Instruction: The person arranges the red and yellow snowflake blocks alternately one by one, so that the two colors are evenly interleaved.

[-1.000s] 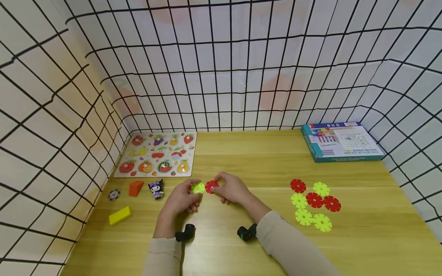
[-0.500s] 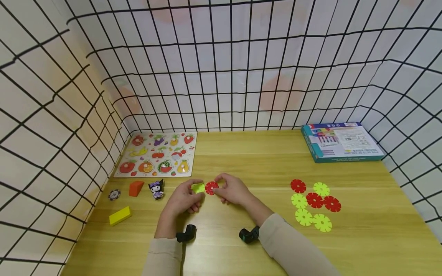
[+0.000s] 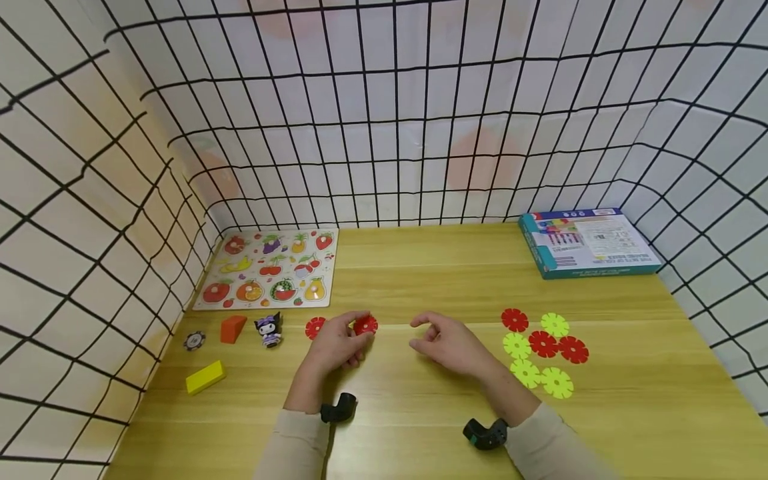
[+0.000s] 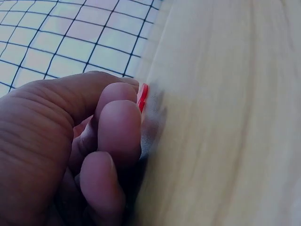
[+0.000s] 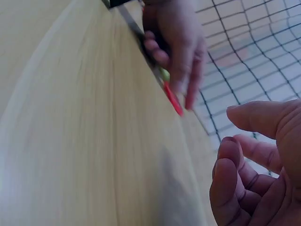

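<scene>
My left hand [image 3: 336, 343] pinches a red notched plastic disc [image 3: 366, 325] between thumb and forefinger, low over the wooden table. Another red notched disc [image 3: 315, 328] lies behind that hand, on its left. A sliver of a yellow-green disc [image 5: 164, 74] shows by the left fingers in the right wrist view; the rest is hidden. In the left wrist view, only an edge of the red disc [image 4: 142, 98] appears past the fingertips. My right hand [image 3: 453, 343] hovers to the right, fingers loosely bent, holding nothing.
Several loose red and yellow-green discs [image 3: 543, 344] lie at right. A fruit puzzle board [image 3: 324, 267] and a boxed set [image 3: 591, 243] are farther back. At left are a small figurine [image 3: 270, 331], orange block [image 3: 232, 329], yellow block [image 3: 205, 378] and round chip [image 3: 195, 341]. Black wire mesh [image 3: 390, 160] surrounds the table.
My right hand has let go of the red disc and drawn away to the right. My left hand has shifted right, from the yellow-green disc to the red one, uncovering the other red disc.
</scene>
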`<state>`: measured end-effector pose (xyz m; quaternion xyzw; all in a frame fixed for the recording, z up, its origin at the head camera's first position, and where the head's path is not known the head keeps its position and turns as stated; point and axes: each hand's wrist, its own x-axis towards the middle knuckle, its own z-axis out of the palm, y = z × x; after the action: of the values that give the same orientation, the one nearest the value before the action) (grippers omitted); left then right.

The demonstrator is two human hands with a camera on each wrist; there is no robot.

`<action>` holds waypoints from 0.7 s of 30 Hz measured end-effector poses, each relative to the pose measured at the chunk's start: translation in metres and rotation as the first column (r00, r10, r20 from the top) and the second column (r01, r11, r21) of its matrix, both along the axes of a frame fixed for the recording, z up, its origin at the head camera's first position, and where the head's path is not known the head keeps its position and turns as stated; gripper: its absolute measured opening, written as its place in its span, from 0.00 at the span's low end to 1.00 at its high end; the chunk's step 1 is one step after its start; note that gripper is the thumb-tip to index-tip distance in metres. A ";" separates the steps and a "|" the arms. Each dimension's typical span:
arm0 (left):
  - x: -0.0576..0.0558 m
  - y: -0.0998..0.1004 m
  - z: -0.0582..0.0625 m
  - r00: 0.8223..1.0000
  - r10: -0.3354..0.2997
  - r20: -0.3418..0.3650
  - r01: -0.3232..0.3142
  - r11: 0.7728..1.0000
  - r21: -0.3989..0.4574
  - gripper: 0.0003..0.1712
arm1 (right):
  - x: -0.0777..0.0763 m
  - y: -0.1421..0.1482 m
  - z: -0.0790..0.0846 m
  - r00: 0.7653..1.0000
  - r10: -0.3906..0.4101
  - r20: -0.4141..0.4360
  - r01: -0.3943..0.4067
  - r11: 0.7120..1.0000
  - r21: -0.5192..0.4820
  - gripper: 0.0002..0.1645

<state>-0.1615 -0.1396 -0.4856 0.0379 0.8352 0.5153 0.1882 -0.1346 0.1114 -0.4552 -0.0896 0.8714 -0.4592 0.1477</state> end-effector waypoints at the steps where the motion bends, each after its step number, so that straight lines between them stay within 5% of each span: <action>1: 0.000 0.000 0.000 1.000 0.001 0.001 -0.001 1.000 -0.005 0.28 | 0.002 0.009 0.001 1.000 -0.013 -0.014 0.014 1.000 0.014 0.20; 10: -0.002 0.001 0.000 1.000 0.002 -0.003 -0.002 1.000 0.016 0.27 | 0.010 0.094 0.002 0.992 0.038 -0.119 -0.018 0.986 0.166 0.19; 21: -0.001 -0.003 -0.001 1.000 0.011 0.001 -0.011 0.999 0.051 0.25 | 0.001 0.157 0.004 1.000 -0.001 -0.001 0.001 0.975 0.222 0.17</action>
<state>-0.1625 -0.1422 -0.4868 0.0376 0.8220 0.5374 0.1847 -0.1337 0.2680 -0.4509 -0.0724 0.9174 -0.3589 0.1560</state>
